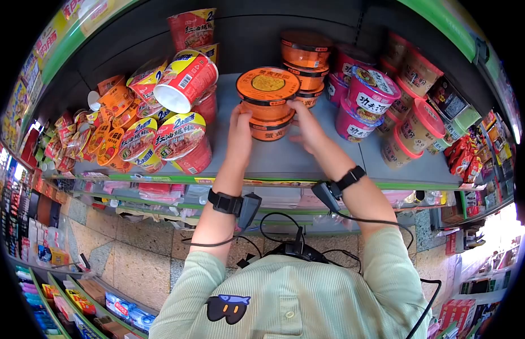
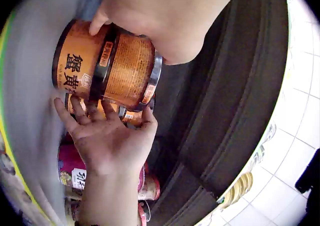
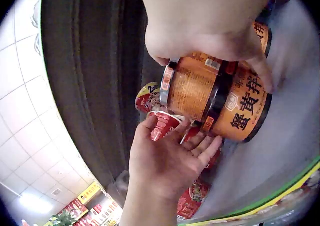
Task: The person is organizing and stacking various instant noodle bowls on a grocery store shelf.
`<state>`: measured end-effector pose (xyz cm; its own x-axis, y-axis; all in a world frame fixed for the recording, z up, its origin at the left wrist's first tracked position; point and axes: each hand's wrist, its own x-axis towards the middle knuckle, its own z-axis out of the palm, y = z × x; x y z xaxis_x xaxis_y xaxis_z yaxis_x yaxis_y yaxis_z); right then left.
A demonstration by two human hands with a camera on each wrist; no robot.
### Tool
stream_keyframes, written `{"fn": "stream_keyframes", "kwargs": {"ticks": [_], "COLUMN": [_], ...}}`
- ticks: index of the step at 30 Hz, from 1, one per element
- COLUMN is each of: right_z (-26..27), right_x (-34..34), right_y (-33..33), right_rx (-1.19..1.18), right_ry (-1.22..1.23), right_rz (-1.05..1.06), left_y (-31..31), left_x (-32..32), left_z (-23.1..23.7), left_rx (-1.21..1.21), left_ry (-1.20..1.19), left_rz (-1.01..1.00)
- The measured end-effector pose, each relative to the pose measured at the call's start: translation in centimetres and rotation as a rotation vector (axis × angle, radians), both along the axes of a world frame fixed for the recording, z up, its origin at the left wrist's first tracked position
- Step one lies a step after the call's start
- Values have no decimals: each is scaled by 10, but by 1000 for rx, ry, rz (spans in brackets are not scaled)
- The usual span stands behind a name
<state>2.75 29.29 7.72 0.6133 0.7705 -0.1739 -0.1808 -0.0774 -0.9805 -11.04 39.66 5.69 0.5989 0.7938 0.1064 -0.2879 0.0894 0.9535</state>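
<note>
Two orange instant noodle bowls stand stacked on the grey shelf, the upper bowl [image 1: 268, 86] squarely over the lower bowl [image 1: 271, 129]. My left hand [image 1: 240, 131] touches the left side of the stack, and my right hand [image 1: 307, 129] is against its right side. In the left wrist view, the right hand [image 2: 115, 141] shows a bare palm, spread fingers and fingertips right at the bowls. The right wrist view has the left hand [image 3: 167, 158] with its fingers extended along the bowl sides. Behind the stack are more orange bowls [image 1: 307, 53].
Red noodle tubs [image 1: 186, 141] crowd the left, one tub [image 1: 186, 79] tipped over on others. Purple bowls [image 1: 372, 93] and brown tubs with pink lids [image 1: 418, 127] stand at right. A green-edged shelf front [image 1: 273, 182] runs below my wrists. Cables hang from the wrist cameras.
</note>
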Motion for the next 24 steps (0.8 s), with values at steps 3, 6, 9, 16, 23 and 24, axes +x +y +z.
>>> {"fn": "stream_keyframes", "kwargs": {"ticks": [3, 6, 9, 16, 23, 24], "right_z": [-3, -10, -10, -7, -10, -13], "right_x": [0, 11, 17, 22, 31, 33], "right_y": [-27, -49, -63, -73, -73, -74], "right_rx": [3, 9, 20, -1, 16, 41], "right_ry": [-25, -15, -25, -90, -75, -66], "right_rz": [-62, -116, -180, -229, -255, -262], "left_y": [-8, -25, -36, -52, -52, -53], "left_x": [3, 13, 23, 27, 34, 32], "left_z": [-5, -8, -8, 6, -9, -8], "left_rx": [41, -35, -24, 36, 38, 33], "left_ry": [-22, 19, 38, 64, 64, 66], "left_rz": [-148, -135, -194, -327, -300, -289]}}
